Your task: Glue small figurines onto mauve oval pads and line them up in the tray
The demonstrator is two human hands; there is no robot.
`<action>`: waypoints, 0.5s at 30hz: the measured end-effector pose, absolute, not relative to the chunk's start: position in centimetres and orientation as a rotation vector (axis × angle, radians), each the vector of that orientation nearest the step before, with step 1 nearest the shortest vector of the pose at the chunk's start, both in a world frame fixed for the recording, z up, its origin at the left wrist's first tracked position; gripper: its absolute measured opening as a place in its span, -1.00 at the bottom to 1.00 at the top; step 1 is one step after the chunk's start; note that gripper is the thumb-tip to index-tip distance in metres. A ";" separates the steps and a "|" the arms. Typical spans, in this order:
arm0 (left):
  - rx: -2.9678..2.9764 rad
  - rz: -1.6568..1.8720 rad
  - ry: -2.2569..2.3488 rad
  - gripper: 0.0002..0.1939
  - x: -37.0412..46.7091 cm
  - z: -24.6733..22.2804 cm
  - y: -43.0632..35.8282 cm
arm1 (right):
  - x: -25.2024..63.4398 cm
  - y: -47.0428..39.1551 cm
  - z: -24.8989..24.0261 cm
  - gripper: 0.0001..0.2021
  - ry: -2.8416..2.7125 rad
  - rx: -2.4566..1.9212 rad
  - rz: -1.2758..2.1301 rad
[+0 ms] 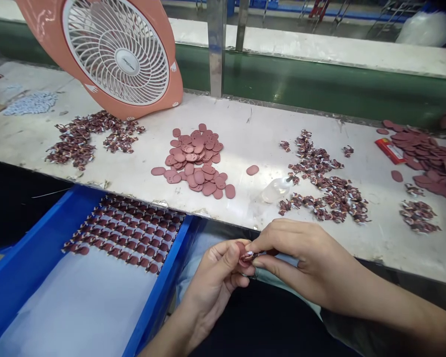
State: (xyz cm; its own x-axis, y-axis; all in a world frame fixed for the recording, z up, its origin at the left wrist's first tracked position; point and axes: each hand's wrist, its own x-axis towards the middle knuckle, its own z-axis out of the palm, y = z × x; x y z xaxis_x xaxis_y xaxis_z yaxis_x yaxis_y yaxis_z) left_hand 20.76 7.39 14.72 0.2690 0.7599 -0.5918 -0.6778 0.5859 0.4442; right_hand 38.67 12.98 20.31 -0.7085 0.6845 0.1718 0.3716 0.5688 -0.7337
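Fingers of the left hand (216, 271) are clamped on a reddish-brown oval disc (241, 246), and those of the right hand (301, 252) pinch a small brown-and-white figure (248, 256) against it, both held just off the near edge of the surface (245, 129). From my remote seat, I'd brace the disc from behind, press lightly and squarely, and check alignment before letting go; the exact contact is too small to read.

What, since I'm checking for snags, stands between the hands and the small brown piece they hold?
Nothing visible: the left hand and right hand both touch the small brown piece. The clear bottle lies on the bench beyond them, not between.
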 end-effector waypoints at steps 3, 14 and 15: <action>0.161 0.975 0.865 -0.66 20.8 15.2 7.3 | 38.7 12.8 20.6 -0.88 -2.359 -0.843 0.974; 0.354 0.986 0.709 -0.73 20.3 17.3 6.2 | 40.6 10.6 22.9 -0.60 -2.434 -0.685 0.971; 0.359 0.974 0.696 -0.72 20.3 17.4 6.2 | 40.7 10.5 23.1 -0.60 -2.436 -0.691 0.953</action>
State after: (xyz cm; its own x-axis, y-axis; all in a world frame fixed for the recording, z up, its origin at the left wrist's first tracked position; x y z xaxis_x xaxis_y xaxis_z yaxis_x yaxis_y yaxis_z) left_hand 20.31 6.24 17.41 0.3723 0.8487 -0.3756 -0.6299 0.5283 0.5693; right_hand 40.74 10.54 23.05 -0.7820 0.5873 0.2089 0.2898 0.6392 -0.7123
